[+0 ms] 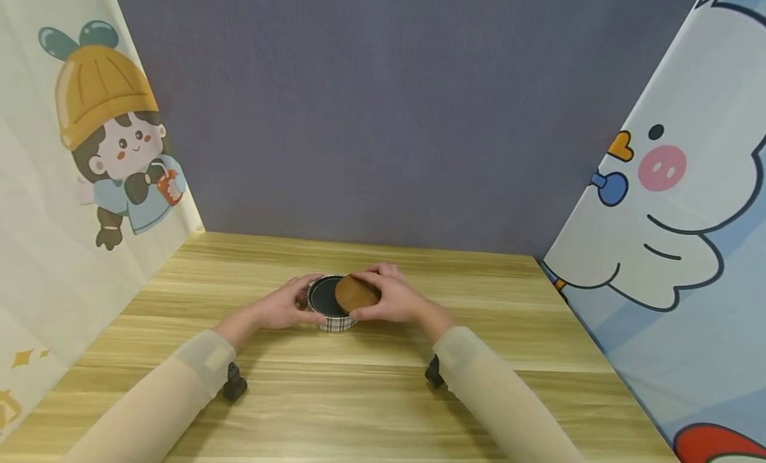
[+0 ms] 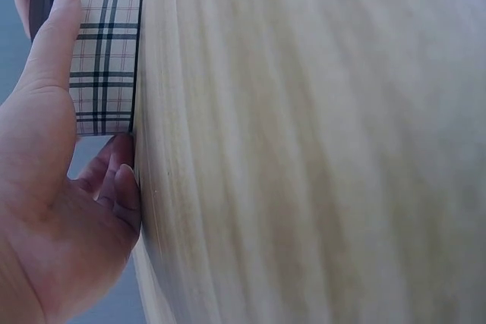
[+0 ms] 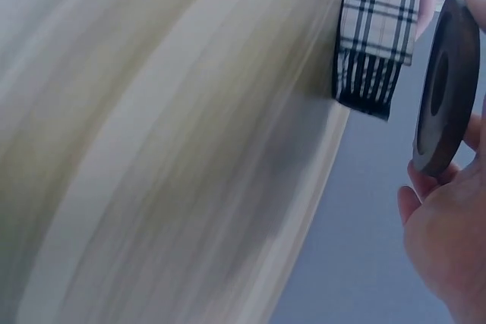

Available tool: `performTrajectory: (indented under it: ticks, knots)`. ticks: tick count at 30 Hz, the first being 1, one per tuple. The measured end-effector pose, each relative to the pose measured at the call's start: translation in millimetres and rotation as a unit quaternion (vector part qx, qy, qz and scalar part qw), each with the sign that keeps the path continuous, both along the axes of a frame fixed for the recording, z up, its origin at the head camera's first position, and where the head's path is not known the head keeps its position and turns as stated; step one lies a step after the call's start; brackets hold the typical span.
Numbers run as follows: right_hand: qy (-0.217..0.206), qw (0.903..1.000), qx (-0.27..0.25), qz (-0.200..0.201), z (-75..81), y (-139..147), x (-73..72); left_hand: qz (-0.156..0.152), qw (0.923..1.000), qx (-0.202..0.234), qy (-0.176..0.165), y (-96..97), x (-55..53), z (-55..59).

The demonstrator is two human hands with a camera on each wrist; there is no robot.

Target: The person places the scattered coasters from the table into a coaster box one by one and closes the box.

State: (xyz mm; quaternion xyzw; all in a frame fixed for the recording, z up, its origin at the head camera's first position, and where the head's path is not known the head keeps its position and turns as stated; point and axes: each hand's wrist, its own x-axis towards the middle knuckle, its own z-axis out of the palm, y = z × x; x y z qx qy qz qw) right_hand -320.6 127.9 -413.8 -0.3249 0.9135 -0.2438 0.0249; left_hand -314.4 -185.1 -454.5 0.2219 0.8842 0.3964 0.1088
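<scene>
My left hand (image 1: 281,305) grips the left side of a round plaid holder (image 1: 336,324) standing on the table, thumb at the near side and fingers round the far side. Its dark interior shows from above. In the left wrist view the thumb lies along the checked wall (image 2: 106,58). A brown round coaster (image 1: 356,295) is pinched at its edge by my right hand (image 1: 391,298), tilted over the holder's right part. The right wrist view shows the coaster (image 3: 456,89) apart from the holder (image 3: 381,13), with a round recess in its underside. Dark vertical slits mark part of the holder's wall.
The wood-grain table (image 1: 335,410) spreads around both hands. A grey-blue panel (image 1: 371,117) rises behind it, with cartoon-printed sheets at left (image 1: 36,203) and right (image 1: 718,84). Small black devices (image 1: 235,383) hang under both wrists.
</scene>
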Motion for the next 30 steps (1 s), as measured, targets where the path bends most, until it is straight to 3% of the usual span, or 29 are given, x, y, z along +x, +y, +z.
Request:
performTrajectory:
  ticks: [7,14,23,30]
  knots:
    - [-0.005,0.9999,0.007,0.01,-3.1,-19.5,-2.5,-0.005,0.9998,-0.017,0.008,0.6,1.8,2.0]
    - [-0.012,0.9999,0.007,0.009,-10.2,-32.3,-6.7,-0.003,0.9999,-0.013,-0.007,-0.3,3.8,5.1]
    - [-0.01,0.9996,0.017,0.022,-14.3,-39.0,-11.4,-0.001,0.9999,-0.008,-0.009,-0.3,2.9,4.2]
    - [-0.035,0.9989,0.018,0.023,-15.6,-38.6,-13.4,-0.002,0.9999,-0.008,-0.012,-0.6,4.2,4.4]
